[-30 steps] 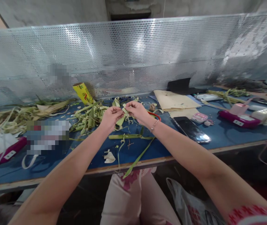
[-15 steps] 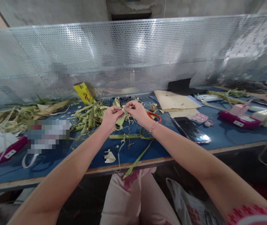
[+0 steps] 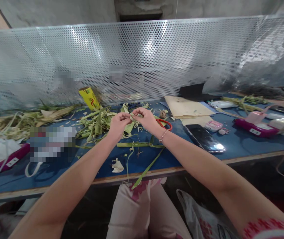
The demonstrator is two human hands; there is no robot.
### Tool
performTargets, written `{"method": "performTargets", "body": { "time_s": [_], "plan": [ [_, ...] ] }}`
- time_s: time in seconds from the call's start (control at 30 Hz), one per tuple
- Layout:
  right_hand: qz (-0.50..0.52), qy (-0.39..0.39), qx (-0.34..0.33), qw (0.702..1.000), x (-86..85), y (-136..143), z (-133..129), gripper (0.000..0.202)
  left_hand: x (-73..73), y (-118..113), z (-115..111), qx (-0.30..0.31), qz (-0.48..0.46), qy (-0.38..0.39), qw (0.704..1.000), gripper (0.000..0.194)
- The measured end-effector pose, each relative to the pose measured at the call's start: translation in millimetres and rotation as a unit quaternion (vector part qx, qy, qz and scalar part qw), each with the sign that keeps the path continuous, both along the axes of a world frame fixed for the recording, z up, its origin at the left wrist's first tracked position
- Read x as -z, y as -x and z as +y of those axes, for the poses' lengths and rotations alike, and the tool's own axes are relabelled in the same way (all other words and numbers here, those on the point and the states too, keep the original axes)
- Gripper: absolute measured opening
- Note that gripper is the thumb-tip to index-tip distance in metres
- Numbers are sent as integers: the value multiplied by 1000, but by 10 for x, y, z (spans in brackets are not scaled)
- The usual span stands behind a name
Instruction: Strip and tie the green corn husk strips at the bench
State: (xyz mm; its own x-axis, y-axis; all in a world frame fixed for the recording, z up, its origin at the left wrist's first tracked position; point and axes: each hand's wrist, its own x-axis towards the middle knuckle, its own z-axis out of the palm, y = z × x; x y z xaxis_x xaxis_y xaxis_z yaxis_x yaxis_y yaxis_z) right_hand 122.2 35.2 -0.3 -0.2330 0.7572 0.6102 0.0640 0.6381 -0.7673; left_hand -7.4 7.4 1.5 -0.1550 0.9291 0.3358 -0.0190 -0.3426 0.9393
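Both hands meet above the blue table (image 3: 142, 162), fingertips pinched on a small pale-green piece of plant leaf (image 3: 131, 117). My left hand (image 3: 118, 125) grips it from the left, my right hand (image 3: 145, 121) from the right; the fingers cover most of it. Beside and behind my left hand lies a heap of cut green leaves and husks (image 3: 95, 124). Red-handled scissors (image 3: 165, 124) rest by my right wrist, blades hidden. Below the hands, a green stalk (image 3: 139, 145) lies crosswise, and a long leaf strip (image 3: 146, 171) hangs over the front edge.
A yellow tube-shaped package (image 3: 90, 98) leans at the back before a perforated metal screen (image 3: 142, 59). Rightward are brown paper sheets (image 3: 184, 108), a phone (image 3: 205, 137), a pink case (image 3: 213, 125) and a magenta power strip (image 3: 256, 128). Dry husks (image 3: 49, 118) and another magenta strip (image 3: 9, 161) lie left.
The hands stay almost in place, fingertips still together. The pale-green piece between them shows slightly less, and the whole view has shifted a little.
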Motion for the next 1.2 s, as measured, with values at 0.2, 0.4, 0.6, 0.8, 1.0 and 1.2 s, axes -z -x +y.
{"method": "performTargets", "body": {
  "time_s": [0.2, 0.4, 0.6, 0.8, 1.0, 1.2],
  "plan": [
    [28, 70, -51, 996, 36, 34, 8, 19, -2, 8, 3, -13, 19, -25, 999, 15],
    [43, 70, -9, 997, 46, 45, 33, 16, 27, 22, 33, -41, 26, -37, 998, 16],
    [56, 69, 16, 996, 41, 45, 41, 15, -5, 29, 24, -76, 26, -19, 997, 14],
    [79, 94, 0, 992, 22, 71, 16, 12, -20, -20, 13, -61, -59, -14, 996, 16],
    [81, 85, -16, 993, 17, 66, -10, 12, 15, -11, 27, -61, -47, -19, 997, 11],
    [64, 55, -6, 996, 51, 74, 7, 13, 3, 37, 14, -104, 73, -63, 990, 8]
  ]
}}
